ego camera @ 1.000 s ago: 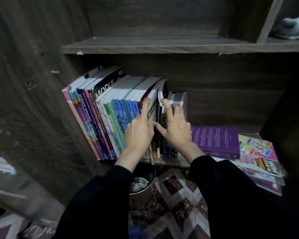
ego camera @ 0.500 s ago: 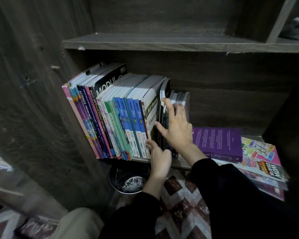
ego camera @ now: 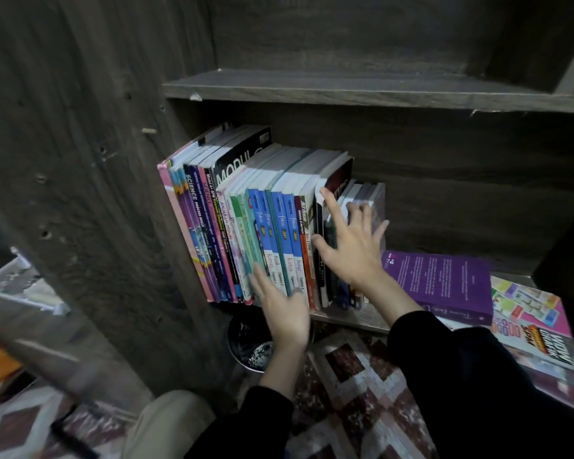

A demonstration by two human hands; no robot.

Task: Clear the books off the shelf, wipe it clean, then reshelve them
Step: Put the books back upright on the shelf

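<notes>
Books upright in a row on the shelf, leaning on its left wall — purple book lying flat to their right. Left hand flat, fingers straight against the blue spines' lower ends; right hand spread loose over the row's right-end books — neither grasping
</notes>
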